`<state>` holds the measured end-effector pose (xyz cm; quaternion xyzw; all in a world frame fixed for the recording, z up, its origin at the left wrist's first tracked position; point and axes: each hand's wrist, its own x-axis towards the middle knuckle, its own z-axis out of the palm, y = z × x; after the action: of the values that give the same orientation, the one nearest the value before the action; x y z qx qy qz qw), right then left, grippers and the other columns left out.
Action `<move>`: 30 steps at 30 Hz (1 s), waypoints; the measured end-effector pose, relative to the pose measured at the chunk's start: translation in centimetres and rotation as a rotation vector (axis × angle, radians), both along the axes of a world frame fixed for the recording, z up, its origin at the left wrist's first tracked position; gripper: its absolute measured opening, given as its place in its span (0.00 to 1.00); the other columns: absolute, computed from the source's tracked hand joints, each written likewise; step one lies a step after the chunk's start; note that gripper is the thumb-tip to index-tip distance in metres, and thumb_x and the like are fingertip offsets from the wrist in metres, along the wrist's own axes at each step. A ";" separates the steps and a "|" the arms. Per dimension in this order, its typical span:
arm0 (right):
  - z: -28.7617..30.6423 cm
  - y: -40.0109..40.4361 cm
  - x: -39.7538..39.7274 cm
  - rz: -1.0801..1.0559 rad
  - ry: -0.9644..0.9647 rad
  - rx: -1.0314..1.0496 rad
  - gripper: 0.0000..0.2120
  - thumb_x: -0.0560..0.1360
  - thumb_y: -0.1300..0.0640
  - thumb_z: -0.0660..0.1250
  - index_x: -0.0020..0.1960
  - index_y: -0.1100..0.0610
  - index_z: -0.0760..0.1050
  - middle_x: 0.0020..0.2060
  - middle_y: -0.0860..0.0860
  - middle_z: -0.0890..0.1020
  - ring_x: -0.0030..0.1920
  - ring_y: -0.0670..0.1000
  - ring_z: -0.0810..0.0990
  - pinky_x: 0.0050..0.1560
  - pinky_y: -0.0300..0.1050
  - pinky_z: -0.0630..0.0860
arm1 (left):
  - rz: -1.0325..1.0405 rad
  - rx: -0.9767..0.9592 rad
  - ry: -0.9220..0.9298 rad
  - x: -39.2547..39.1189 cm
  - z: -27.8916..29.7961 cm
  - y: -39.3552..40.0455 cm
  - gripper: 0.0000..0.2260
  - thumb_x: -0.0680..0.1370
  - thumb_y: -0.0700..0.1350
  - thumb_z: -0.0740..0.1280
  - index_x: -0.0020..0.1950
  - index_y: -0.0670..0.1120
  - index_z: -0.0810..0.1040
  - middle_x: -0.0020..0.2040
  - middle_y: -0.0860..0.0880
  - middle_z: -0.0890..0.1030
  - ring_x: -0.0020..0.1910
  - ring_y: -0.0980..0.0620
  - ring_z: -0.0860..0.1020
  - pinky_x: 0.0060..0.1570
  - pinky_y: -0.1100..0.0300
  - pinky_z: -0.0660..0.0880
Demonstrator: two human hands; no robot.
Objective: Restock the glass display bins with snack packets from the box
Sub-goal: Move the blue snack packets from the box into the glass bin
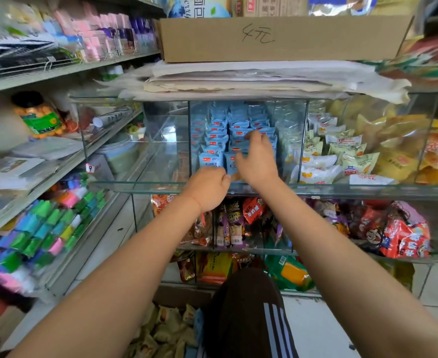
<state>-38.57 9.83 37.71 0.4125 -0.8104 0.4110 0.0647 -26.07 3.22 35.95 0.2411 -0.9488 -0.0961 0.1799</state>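
Light blue snack packets (214,140) stand in rows inside the middle glass bin (249,188) of the upper display shelf. My right hand (258,158) reaches into this bin, its fingers spread over the front packets and touching them. My left hand (207,188) sits at the bin's front glass edge with its fingers curled; what it holds is hidden. At the bottom, a box of tan snack packets (166,329) lies on the floor beside my knee.
The glass bin (140,151) to the left holds nothing. Bins on the right hold white-yellow packets (342,156) and orange bags (406,151). A cardboard box (285,37) rests on papers on top. Lower bins hold mixed snacks (238,223). Shelves of goods line the left side.
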 end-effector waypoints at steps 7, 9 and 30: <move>-4.8 -2.0 12.9 0.385 0.299 -0.101 0.04 0.73 0.59 0.61 0.47 0.58 0.72 0.40 0.54 0.78 0.40 0.58 0.77 0.35 0.49 0.71 | 0.419 0.002 0.075 12.7 -7.6 -2.1 0.09 0.79 0.50 0.60 0.48 0.46 0.76 0.45 0.43 0.82 0.44 0.40 0.80 0.36 0.54 0.69; -8.8 -4.1 15.8 0.468 0.242 0.045 0.05 0.74 0.59 0.61 0.49 0.58 0.73 0.40 0.56 0.80 0.40 0.60 0.79 0.35 0.49 0.73 | 0.527 0.168 -0.154 17.0 -11.9 -4.0 0.11 0.79 0.52 0.59 0.50 0.47 0.78 0.50 0.43 0.82 0.49 0.41 0.80 0.40 0.55 0.71; -51.7 -20.9 28.7 0.738 -0.274 0.978 0.24 0.76 0.65 0.60 0.72 0.63 0.65 0.67 0.63 0.71 0.67 0.61 0.69 0.68 0.50 0.66 | 0.696 0.820 -0.437 28.9 -51.0 -15.7 0.25 0.80 0.44 0.63 0.75 0.46 0.60 0.75 0.44 0.61 0.67 0.40 0.69 0.60 0.45 0.72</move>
<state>-9.85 -11.07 -13.98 0.5906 -0.7097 0.0372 -0.3823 2.79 -12.44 -15.02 0.6030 -0.7142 -0.3388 -0.1073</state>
